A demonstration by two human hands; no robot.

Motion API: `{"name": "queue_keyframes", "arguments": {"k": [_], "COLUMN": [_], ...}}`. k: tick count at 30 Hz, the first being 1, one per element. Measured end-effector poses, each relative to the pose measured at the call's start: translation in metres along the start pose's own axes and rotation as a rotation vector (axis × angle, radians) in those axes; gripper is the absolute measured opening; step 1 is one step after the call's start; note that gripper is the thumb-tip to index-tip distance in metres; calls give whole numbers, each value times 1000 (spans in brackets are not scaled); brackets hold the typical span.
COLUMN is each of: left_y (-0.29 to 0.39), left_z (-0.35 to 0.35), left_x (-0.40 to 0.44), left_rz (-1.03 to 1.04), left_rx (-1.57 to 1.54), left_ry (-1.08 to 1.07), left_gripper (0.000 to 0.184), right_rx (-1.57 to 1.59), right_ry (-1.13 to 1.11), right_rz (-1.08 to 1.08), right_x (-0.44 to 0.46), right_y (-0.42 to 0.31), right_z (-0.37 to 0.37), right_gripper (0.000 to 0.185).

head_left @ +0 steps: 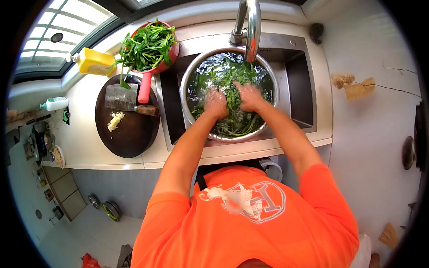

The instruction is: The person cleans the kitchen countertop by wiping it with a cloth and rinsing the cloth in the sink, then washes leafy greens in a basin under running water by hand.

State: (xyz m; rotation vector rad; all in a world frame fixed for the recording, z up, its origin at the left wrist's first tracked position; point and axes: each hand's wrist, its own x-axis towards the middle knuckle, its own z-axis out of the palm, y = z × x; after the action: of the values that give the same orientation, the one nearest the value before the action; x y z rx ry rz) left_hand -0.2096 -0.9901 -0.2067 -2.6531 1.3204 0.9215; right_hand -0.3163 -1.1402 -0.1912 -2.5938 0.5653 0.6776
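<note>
Both my hands are in a round metal basin (186, 96) of water and leafy greens (232, 73), set in the sink. On the left side of the greens is my left hand (216, 103); splashing water and blur hide how its fingers are set. My right hand (251, 97) touches the greens from the right, a finger and thumb stretched apart and the other fingers partly under water. Above the basin's far rim hangs the curved faucet (253, 31). The water surface is rippled and bright.
Left of the sink (300, 89), a red handled colander (173, 53) holds more greens. A cleaver (121, 97) and chopped garlic (115, 121) lie on a round dark cutting board (129, 140). Yellow (96, 61) and white (56, 103) bottles stand farther left.
</note>
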Motion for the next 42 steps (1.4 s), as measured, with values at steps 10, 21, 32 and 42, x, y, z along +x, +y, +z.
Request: {"name": "queue_keyframes", "arguments": {"k": [10,21,32,42], "left_y": [26,7,4,-13], "left_z": [-154,-109,-84,-3], "left_x": [-93,-71,-92,-11], "left_rz": [408,373,-8,141], "left_rx": [-677,-601,14,205], "left_ry": [595,764,4,-10], "left_gripper": [29,36,130,86], "right_rx": [529,423,9,65], "right_ry": [537,696,37,148], "right_rz": [-255,-309,170,158], "right_x": [-111,-67,-108,-38], "right_y": [-50,-28,-50,-36], "right_z": [-118,-51,-39,60], "right_gripper": [46,46,133,81]}}
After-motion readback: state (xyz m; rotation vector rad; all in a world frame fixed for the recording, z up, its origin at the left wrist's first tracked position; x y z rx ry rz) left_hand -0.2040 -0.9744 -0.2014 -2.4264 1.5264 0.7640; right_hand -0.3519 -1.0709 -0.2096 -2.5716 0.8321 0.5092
